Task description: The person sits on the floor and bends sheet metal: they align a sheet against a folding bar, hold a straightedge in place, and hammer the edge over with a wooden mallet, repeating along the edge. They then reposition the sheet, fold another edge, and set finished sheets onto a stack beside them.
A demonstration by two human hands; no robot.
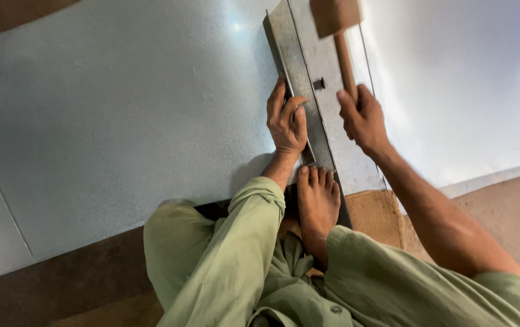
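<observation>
1. Right hand is wrapped tight round the handle of a wooden mallet, head raised and blurred above the work.
2. Left hand presses down, fingers curled over the edge of a long grey steel bar lying on the metal sheet.
3. Bare foot pins the bar's near end, toes just below the left hand.
4. Sheet metal spreads pale grey across the brown floor, its folded strip running beside the bar.
5. Olive-green sleeves and trousers fill the foreground; both forearms reach forward.
</observation>
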